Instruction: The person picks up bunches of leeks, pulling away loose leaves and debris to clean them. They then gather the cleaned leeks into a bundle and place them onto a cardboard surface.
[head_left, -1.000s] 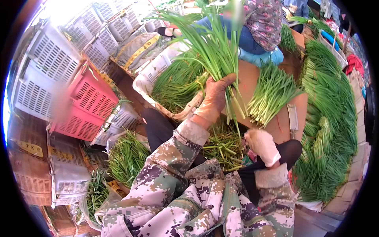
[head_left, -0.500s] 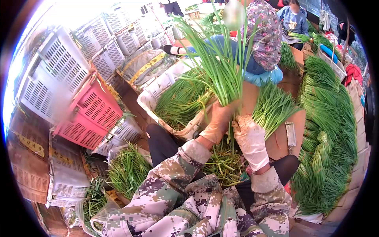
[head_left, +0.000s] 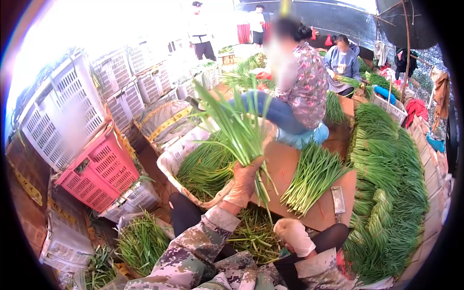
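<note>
My left hand (head_left: 244,182), in a stained thin glove, is closed around a loose bunch of green chives (head_left: 238,139). The leaves fan up and away from me, and several pale stems hang below the fist. Lower and to the right, my gloved right hand (head_left: 293,235) is curled above my knee, apart from the bunch; its fingertips are hidden. Beside it, between my legs, lies a heap of yellowish trimmings (head_left: 253,234). A laid-out pile of chives (head_left: 314,179) rests on a brown board (head_left: 284,162) in front of me.
A white basket (head_left: 170,166) holding chives stands ahead to the left. Stacked white crates (head_left: 63,111) and a pink crate (head_left: 104,169) line the left side. Rows of bundled chives (head_left: 386,193) cover the right. A seated person in a flowered top (head_left: 309,87) is close in front; other people are farther back.
My right hand has left the stem ends and dropped toward the trimmings. The left hand still holds the chives, now lower left of the laid-out pile. The view has tipped upward.
</note>
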A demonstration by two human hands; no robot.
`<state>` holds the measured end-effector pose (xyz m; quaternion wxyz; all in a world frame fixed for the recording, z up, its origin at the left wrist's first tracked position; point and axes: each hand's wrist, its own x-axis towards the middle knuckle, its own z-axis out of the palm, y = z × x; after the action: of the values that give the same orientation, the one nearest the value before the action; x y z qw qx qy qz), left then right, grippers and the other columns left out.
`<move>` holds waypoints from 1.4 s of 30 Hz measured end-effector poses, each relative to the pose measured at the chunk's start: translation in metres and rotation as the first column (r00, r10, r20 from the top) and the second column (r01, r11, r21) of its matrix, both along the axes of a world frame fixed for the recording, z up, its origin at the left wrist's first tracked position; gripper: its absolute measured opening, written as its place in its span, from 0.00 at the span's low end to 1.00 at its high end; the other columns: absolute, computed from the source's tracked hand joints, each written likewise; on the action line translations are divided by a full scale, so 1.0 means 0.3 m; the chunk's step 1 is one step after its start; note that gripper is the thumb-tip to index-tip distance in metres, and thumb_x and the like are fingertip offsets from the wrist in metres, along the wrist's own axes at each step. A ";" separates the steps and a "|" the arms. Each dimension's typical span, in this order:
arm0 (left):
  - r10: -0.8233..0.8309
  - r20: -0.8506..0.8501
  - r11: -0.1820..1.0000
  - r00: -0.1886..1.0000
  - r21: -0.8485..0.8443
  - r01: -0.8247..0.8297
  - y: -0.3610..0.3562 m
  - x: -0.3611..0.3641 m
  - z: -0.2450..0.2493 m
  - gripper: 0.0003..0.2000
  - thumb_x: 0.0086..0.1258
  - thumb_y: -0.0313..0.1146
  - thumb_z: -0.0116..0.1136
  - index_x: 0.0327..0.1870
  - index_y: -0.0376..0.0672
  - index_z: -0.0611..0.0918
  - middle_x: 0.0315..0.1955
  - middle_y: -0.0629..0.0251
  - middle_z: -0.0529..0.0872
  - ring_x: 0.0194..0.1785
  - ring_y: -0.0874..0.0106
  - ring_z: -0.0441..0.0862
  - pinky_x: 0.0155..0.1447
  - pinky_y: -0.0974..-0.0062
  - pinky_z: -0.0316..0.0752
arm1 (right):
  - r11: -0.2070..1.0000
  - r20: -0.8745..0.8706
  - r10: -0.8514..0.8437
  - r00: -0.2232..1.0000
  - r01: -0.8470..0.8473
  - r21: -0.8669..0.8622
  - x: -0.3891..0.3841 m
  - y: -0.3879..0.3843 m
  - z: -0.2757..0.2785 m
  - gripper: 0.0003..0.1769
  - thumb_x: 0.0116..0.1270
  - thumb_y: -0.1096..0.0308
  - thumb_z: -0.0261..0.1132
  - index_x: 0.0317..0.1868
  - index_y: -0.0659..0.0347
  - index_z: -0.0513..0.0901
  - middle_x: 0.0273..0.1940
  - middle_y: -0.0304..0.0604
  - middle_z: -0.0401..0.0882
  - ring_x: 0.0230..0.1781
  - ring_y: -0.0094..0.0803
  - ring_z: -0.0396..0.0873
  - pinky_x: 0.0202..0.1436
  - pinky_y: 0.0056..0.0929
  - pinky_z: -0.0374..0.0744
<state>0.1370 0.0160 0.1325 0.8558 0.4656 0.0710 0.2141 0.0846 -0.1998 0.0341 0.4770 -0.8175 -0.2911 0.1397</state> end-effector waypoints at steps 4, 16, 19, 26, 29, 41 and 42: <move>0.068 0.037 0.997 0.997 -0.035 -0.067 0.003 0.010 0.005 0.11 0.62 0.26 0.65 0.44 0.37 0.81 0.31 0.67 0.84 0.26 0.77 0.78 0.28 0.80 0.75 | 0.556 -0.578 -0.106 0.809 0.531 0.640 0.014 0.065 -0.041 0.18 0.75 0.58 0.53 0.51 0.63 0.78 0.37 0.39 0.83 0.32 0.22 0.78 0.38 0.21 0.76; 0.107 0.082 0.994 0.991 0.002 -0.108 -0.042 -0.012 -0.052 0.15 0.58 0.22 0.67 0.47 0.36 0.81 0.37 0.67 0.84 0.36 0.76 0.81 0.42 0.80 0.77 | 0.185 -0.712 -0.097 0.695 0.716 0.673 0.039 0.305 0.035 0.19 0.74 0.54 0.55 0.53 0.61 0.76 0.42 0.42 0.82 0.34 0.26 0.78 0.37 0.22 0.76; 0.108 0.073 0.994 0.991 -0.022 -0.107 -0.013 -0.014 -0.066 0.15 0.58 0.22 0.66 0.47 0.36 0.81 0.36 0.67 0.84 0.35 0.76 0.81 0.40 0.79 0.78 | 0.299 -0.623 -0.278 0.731 0.682 0.667 -0.015 0.286 0.118 0.17 0.75 0.58 0.54 0.50 0.63 0.77 0.32 0.36 0.77 0.25 0.20 0.69 0.28 0.19 0.68; 0.096 -0.007 0.995 0.995 -0.030 -0.097 0.018 -0.031 -0.063 0.16 0.59 0.27 0.64 0.48 0.35 0.81 0.38 0.64 0.84 0.38 0.71 0.81 0.43 0.74 0.77 | 0.754 -0.251 -0.341 0.906 0.423 0.502 -0.090 0.215 0.132 0.12 0.72 0.68 0.59 0.50 0.65 0.81 0.33 0.35 0.81 0.25 0.18 0.72 0.28 0.18 0.72; -0.056 -0.049 0.995 0.997 -0.087 0.051 0.064 0.005 -0.069 0.14 0.59 0.29 0.64 0.46 0.37 0.81 0.34 0.65 0.83 0.32 0.72 0.81 0.36 0.74 0.78 | 0.905 -0.030 -0.255 0.966 0.250 0.345 -0.093 0.176 0.215 0.11 0.70 0.71 0.59 0.48 0.65 0.82 0.29 0.38 0.81 0.21 0.21 0.70 0.27 0.20 0.72; -0.261 -0.095 0.939 0.961 -0.257 0.229 0.201 0.017 -0.158 0.16 0.63 0.28 0.59 0.51 0.34 0.79 0.28 0.64 0.84 0.28 0.70 0.83 0.35 0.69 0.83 | 0.420 -0.336 -0.668 0.664 0.709 0.567 -0.115 -0.691 0.529 0.17 0.72 0.55 0.58 0.47 0.61 0.80 0.18 0.21 0.56 0.13 0.08 0.49 0.15 0.13 0.45; -0.235 -0.102 0.954 0.967 -0.216 0.209 0.184 0.021 -0.183 0.17 0.63 0.28 0.59 0.52 0.34 0.78 0.28 0.63 0.83 0.29 0.69 0.83 0.37 0.69 0.83 | 0.294 -0.370 -0.736 0.566 0.761 0.579 -0.097 -0.678 0.595 0.20 0.72 0.57 0.58 0.54 0.64 0.78 0.19 0.21 0.52 0.13 0.08 0.47 0.15 0.13 0.44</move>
<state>0.1433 0.0712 0.0776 0.9113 0.3934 0.0937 0.0780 0.0554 -0.4032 0.2125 0.7554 -0.6143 0.1026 -0.2037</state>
